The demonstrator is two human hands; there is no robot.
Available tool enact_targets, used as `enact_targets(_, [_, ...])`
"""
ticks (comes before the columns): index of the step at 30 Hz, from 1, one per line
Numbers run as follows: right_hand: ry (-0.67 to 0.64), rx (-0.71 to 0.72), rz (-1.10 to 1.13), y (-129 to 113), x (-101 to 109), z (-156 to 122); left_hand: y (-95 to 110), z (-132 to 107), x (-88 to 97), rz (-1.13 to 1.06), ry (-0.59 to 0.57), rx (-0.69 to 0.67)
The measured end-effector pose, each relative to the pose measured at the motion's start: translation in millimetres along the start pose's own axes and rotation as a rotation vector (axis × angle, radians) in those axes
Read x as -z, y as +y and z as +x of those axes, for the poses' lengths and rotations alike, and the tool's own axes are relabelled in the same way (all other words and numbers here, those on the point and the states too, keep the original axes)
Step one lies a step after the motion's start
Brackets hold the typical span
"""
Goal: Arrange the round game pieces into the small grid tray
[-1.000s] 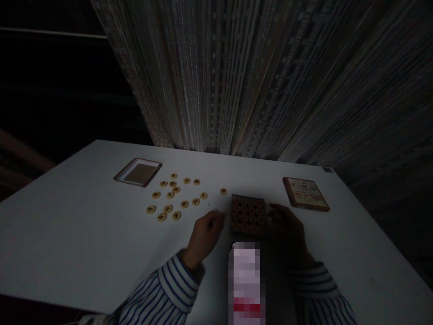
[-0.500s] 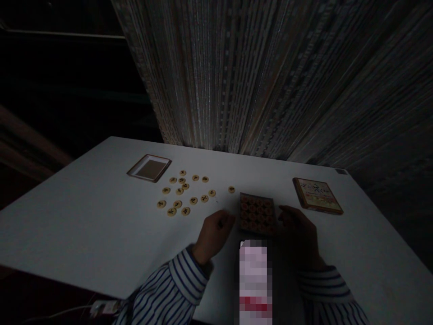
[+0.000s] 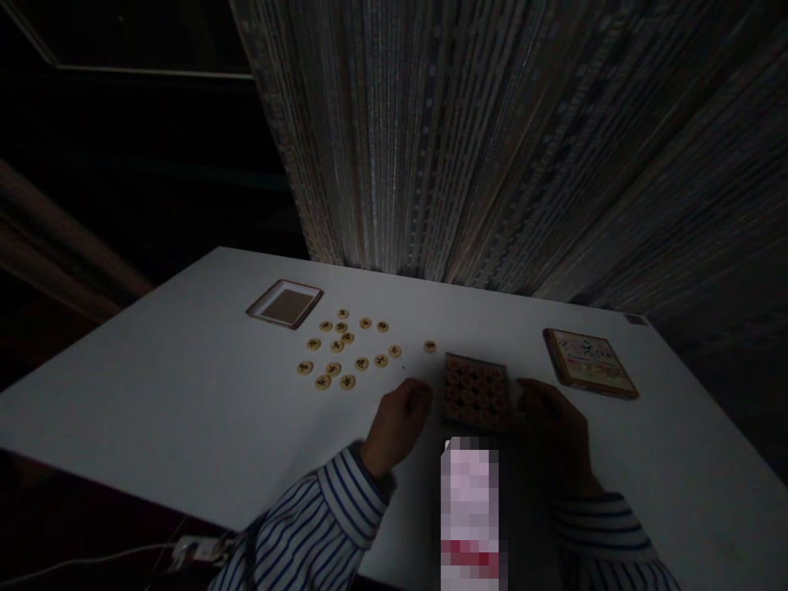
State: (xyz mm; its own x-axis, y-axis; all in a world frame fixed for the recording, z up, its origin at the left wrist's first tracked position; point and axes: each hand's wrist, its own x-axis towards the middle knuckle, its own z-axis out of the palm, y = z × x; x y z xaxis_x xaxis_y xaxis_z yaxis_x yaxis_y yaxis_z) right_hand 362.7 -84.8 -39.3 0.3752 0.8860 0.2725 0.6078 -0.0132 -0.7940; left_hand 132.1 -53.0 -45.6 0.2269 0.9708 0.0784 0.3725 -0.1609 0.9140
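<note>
This is a dimly lit indoor room, homelike in its furnishing, though whether it is truly a home cannot be told: a long striped curtain [image 3: 419,139] hangs in folds behind a plain white table [image 3: 185,394] scattered with Chinese chess pieces [image 3: 362,364], a household board game

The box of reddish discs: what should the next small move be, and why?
Probably bring the left hand and right hand inward to steady the box: they flank it from either side, and its reddish discs sit in neat rows, which a knock could disturb. The pale discs lie scattered on the table.
</note>
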Motion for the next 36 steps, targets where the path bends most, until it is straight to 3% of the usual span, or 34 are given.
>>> enact_targets(12, [0.041, 0.019, 0.068, 0.1, -0.5, 0.4, -9.4, 0.8, 1.1, 0.074, 0.096, -0.143])
enact_targets(19, [0.029, 0.096, -0.002, -7.3, 1.3, -1.2, -5.8, -13.2, 22.1, 0.048, 0.097, -0.071])
enact_targets(25, [-0.041, 0.342, -0.116, -26.9, -3.1, 0.0, -7.0, -30.9, 65.6, 0.211, 0.186, -0.115])
enact_targets(30, [-0.181, 0.605, -0.272, -50.6, -22.4, 2.4, -22.1, -33.7, 99.9, 0.491, 0.298, -0.298])
enact_targets(33, [-0.274, 0.77, -0.345, -63.5, -36.3, 0.7, -34.0, -31.6, 109.5, 0.631, 0.361, -0.343])
enact_targets(36, [-0.342, 0.8, -0.427, -78.6, -48.6, -4.9, -42.0, -29.6, 111.6, 0.732, 0.375, -0.346])
